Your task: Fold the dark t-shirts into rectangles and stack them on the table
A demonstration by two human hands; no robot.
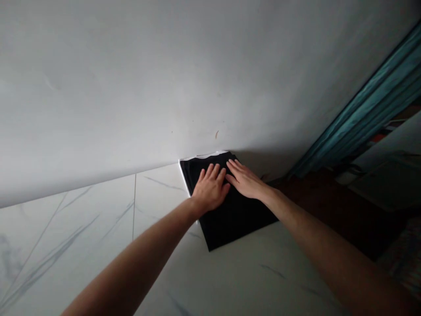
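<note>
Seen from the head camera, which is tilted well to one side, the person is reaching forward with both bare arms, and both hands are lying palm down on a folded black cloth [238, 217]. The left hand [210, 188] is resting near the cloth's upper left edge, its fingers open, slightly spread and flat, gripping nothing. The right hand [246, 180] is lying just beside it, with its fingers extended and close together, also flat and not closing on the fabric. The fingertips of the two hands are pointing toward the far corner of the cloth, and the hands are nearly touching. The cloth is lying on a pale marble-look tile surface [66, 250] with grey veins, its far side meeting the foot of a plain white wall [98, 87]. A thin white edging [204, 155] is showing along the cloth's far and left edges, though what it belongs to is hard to tell. A thin grout line [134, 206] is running across the tiles to the left of the cloth. Off to the right, a teal curtain [371, 105] is hanging in folds along the wall's edge, and a dark brown surface [332, 210] is sitting in shadow beyond the tiles.
</note>
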